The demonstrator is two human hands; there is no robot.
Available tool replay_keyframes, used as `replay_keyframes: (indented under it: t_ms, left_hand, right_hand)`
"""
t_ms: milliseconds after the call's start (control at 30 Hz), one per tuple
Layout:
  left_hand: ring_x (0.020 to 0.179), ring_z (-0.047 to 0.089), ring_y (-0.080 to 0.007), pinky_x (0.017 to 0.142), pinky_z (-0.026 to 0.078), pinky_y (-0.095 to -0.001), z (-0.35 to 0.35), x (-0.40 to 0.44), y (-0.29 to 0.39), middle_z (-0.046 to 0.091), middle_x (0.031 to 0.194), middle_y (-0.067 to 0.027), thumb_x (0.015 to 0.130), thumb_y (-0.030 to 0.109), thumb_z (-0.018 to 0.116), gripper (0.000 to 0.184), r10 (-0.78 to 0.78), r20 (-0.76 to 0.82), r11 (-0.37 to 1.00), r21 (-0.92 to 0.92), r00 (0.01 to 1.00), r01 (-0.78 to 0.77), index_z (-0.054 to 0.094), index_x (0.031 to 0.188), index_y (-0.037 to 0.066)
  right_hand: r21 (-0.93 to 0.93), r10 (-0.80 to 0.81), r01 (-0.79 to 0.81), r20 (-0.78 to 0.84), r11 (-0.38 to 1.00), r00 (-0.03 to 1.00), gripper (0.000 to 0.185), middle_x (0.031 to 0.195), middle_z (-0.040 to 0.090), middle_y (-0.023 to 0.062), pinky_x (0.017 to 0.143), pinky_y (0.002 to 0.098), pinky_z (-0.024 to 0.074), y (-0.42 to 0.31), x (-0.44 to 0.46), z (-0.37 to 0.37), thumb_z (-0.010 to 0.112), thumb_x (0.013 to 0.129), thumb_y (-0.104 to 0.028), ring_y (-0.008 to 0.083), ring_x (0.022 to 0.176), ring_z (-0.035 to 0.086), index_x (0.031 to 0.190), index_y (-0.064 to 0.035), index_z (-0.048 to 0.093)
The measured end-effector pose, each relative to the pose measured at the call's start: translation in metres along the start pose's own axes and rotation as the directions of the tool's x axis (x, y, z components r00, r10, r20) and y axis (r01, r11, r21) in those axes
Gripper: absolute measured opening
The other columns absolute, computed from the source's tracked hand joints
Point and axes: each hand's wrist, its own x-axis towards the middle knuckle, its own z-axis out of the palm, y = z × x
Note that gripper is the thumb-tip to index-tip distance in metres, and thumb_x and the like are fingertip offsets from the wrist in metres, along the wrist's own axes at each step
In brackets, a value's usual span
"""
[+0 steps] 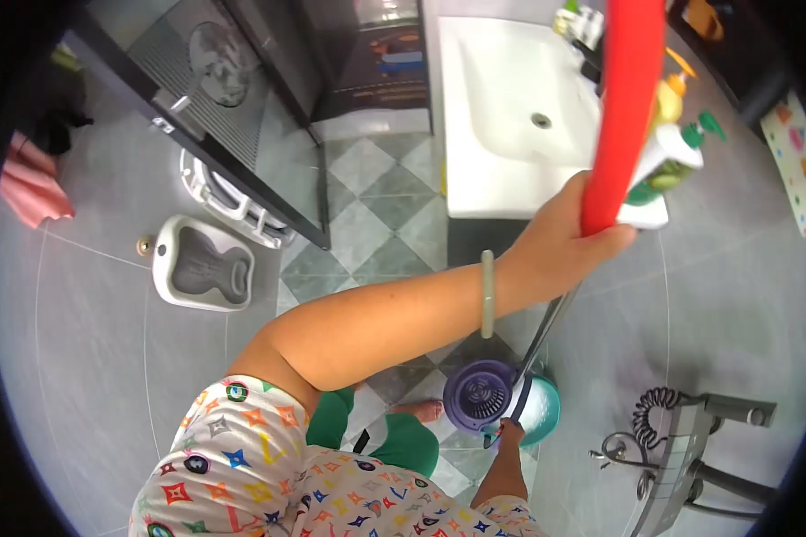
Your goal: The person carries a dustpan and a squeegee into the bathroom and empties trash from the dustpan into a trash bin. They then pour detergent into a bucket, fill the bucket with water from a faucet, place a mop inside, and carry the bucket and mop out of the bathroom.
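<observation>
My left hand point(569, 242), with a pale bangle at the wrist, is wrapped round the red grip point(631, 107) of a mop. Its thin metal pole point(549, 327) slants down to a teal bucket point(553, 421); I cannot make out the mop's head. A purple slotted wringer basket point(477, 398) sits on the bucket's left side. White stuff, suds or mop strands, shows inside the bucket. Low down, my right hand point(510, 433) is closed at the bucket's front, on what looks like its dark handle point(522, 398).
A white washbasin point(475, 116) with several pump bottles point(672, 157) stands ahead. On the left are a glass shower door point(278, 134) and a grey-white baby bath point(203, 264) against the wall. A shower fixture point(681, 447) juts out at lower right. Checkered tiles point(390, 210) cover the floor.
</observation>
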Motion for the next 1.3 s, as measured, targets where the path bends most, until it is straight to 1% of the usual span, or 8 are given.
replay_keyframes:
  t_ms: [67, 133, 367, 733, 933, 1067, 1200, 1300]
  left_hand:
    - [0.070, 0.052, -0.0087, 0.058, 0.043, -0.0226, -0.029, -0.010, 0.020, 0.052, 0.082, -0.0042, 0.081, 0.015, 0.059, 0.032, -0.079, -0.056, 0.990, -0.118, 0.995, 0.072, 0.043, 0.105, 0.002]
    - [0.075, 0.057, -0.0128, 0.064, 0.046, -0.0243, -0.083, -0.019, 0.043, 0.056, 0.080, -0.0053, 0.085, 0.009, 0.054, 0.028, -0.062, -0.099, 0.998, 0.026, 0.993, 0.065, 0.043, 0.109, 0.000]
    - [0.075, 0.057, -0.0172, 0.068, 0.049, -0.0321, -0.309, -0.024, 0.144, 0.054, 0.083, -0.0092, 0.086, 0.011, 0.050, 0.028, 0.017, -0.217, 0.999, -0.027, 0.976, -0.023, 0.043, 0.110, 0.000]
    - [0.073, 0.057, -0.0165, 0.067, 0.048, -0.0284, -0.681, 0.078, 0.315, 0.055, 0.083, -0.0080, 0.085, 0.012, 0.053, 0.030, 0.195, -0.379, 0.981, 0.075, 0.904, -0.180, 0.043, 0.111, 0.000]
    - [0.076, 0.059, -0.0171, 0.068, 0.048, -0.0272, -0.779, 0.147, 0.390, 0.057, 0.086, -0.0078, 0.085, 0.011, 0.054, 0.030, 0.332, -0.396, 0.942, 0.178, 0.856, -0.284, 0.045, 0.111, -0.001]
    - [0.076, 0.060, -0.0175, 0.070, 0.049, -0.0291, -0.812, 0.205, 0.410, 0.058, 0.087, -0.0087, 0.085, 0.010, 0.053, 0.029, 0.468, -0.397, 0.880, 0.297, 0.790, -0.372, 0.045, 0.110, -0.002]
    - [0.070, 0.059, -0.0184, 0.070, 0.050, -0.0318, -0.815, 0.270, 0.429, 0.058, 0.082, -0.0115, 0.084, 0.008, 0.053, 0.030, 0.634, -0.415, 0.766, 0.451, 0.652, -0.458, 0.045, 0.109, -0.005]
    - [0.061, 0.056, -0.0156, 0.059, 0.049, -0.0267, -0.819, 0.340, 0.446, 0.056, 0.073, -0.0093, 0.080, 0.004, 0.056, 0.028, 0.708, -0.450, 0.704, 0.517, 0.545, -0.487, 0.046, 0.104, -0.006]
  right_hand:
    - [0.053, 0.025, -0.026, 0.016, 0.998, 1.000, 0.014, 0.053, 0.050, 0.0058, 0.041, 0.0276, 0.0390, -0.008, -0.016, 0.017, 0.060, 0.065, -0.010, 0.0145, 0.041, 0.046, 0.068, 0.0025, 0.056]
    - [0.068, 0.051, -0.053, 0.027, 0.996, 0.998, 0.015, 0.053, 0.050, 0.0057, 0.041, 0.0276, 0.0390, -0.020, -0.037, 0.052, 0.060, 0.066, -0.011, 0.0146, 0.042, 0.046, 0.071, 0.0028, 0.056]
    - [-0.027, 0.023, -0.020, 0.093, 0.999, 0.995, 0.013, 0.055, 0.051, 0.0062, 0.041, 0.0274, 0.0418, -0.106, -0.147, 0.207, 0.061, 0.066, -0.010, 0.0155, 0.043, 0.048, 0.071, 0.0018, 0.057]
    - [-0.091, 0.088, -0.068, 0.233, 0.994, 0.968, 0.011, 0.055, 0.049, 0.0034, 0.042, 0.0271, 0.0375, -0.284, -0.293, 0.592, 0.063, 0.067, -0.009, 0.0136, 0.043, 0.045, 0.073, -0.0018, 0.056]
    - [-0.118, -0.049, 0.110, 0.432, 0.987, 0.900, 0.016, 0.049, 0.047, 0.0047, 0.042, 0.0283, 0.0354, -0.384, -0.313, 0.740, 0.061, 0.071, -0.016, 0.0158, 0.040, 0.043, 0.065, -0.0036, 0.053]
    - [0.003, -0.044, 0.051, 0.562, 0.999, 0.826, 0.017, 0.053, 0.047, 0.0032, 0.044, 0.0275, 0.0346, -0.476, -0.317, 0.818, 0.062, 0.070, -0.018, 0.0142, 0.044, 0.044, 0.067, -0.0043, 0.053]
    - [-0.011, -0.043, 0.067, 0.658, 0.998, 0.752, 0.019, 0.056, 0.047, 0.0033, 0.045, 0.0272, 0.0360, -0.589, -0.315, 0.870, 0.064, 0.071, -0.017, 0.0144, 0.047, 0.045, 0.068, -0.0045, 0.050]
    - [-0.007, -0.051, 0.083, 0.732, 0.996, 0.680, 0.021, 0.056, 0.047, 0.0030, 0.044, 0.0272, 0.0354, -0.698, -0.307, 0.916, 0.066, 0.069, -0.017, 0.0138, 0.046, 0.044, 0.067, -0.0051, 0.050]
